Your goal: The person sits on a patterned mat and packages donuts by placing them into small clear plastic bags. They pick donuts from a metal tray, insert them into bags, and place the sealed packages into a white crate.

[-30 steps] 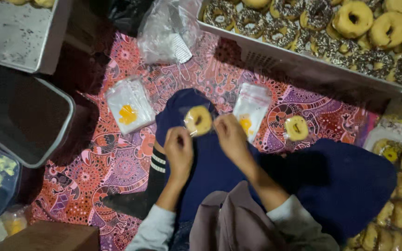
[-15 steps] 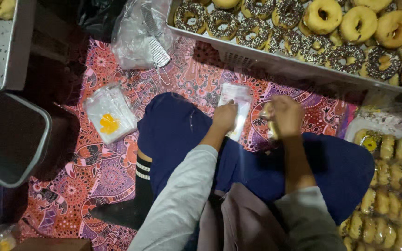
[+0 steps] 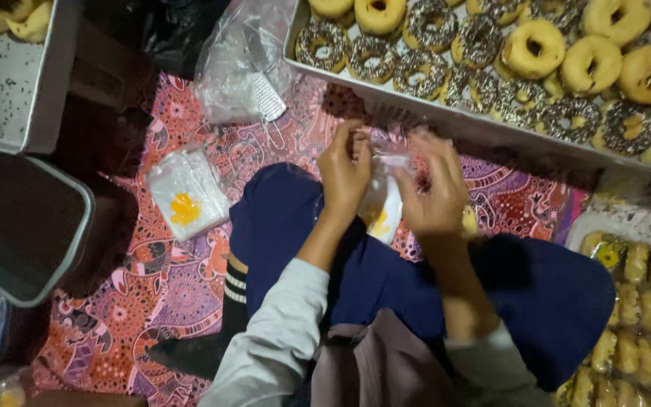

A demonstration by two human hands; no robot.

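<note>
Small clear plastic bag [image 3: 383, 197] with a yellow printed patch, held up between both hands above the dark-blue-trousered lap [image 3: 416, 279] of the seated person; a doughnut appears to sit inside it, but the blur makes this hard to confirm. Left hand [image 3: 346, 167] pinches the bag's left upper edge, fingers curled narrow on the film. Right hand [image 3: 432, 187] is motion-blurred, fingers bent over the bag's right upper edge, gripping it too. Judged step: bagging in hand, with the mouth of the bag being worked at the top; closing or folding it looks to be what remains, and that would call for both pinches to meet evenly so the thin film does not tear or slip. Just beside the right wrist, a pale yellow rounded piece [image 3: 469, 221] shows, kind unclear. Near left on the pink-and-purple patterned cloth [image 3: 114, 332], a stack of flat clear bags with a yellow mark [image 3: 185, 193] lies well apart from the hands. Right edge: packed rows of small golden pastries under clear wrap [image 3: 642, 301]. Left edge: a dark rounded-corner tray with pale rim [image 3: 24, 226]. Farther off, a crumpled clear plastic bag holding a small metal grater [image 3: 246, 68]. Farthest, a long pale tray [image 3: 446, 113] carries ring doughnuts with dark sprinkles [image 3: 423, 71] and plain glazed yellow ring doughnuts [image 3: 593, 60], just beyond the hands. Top left, a grey metal baking tin [image 3: 16, 98] speckled with crumbs.
</note>
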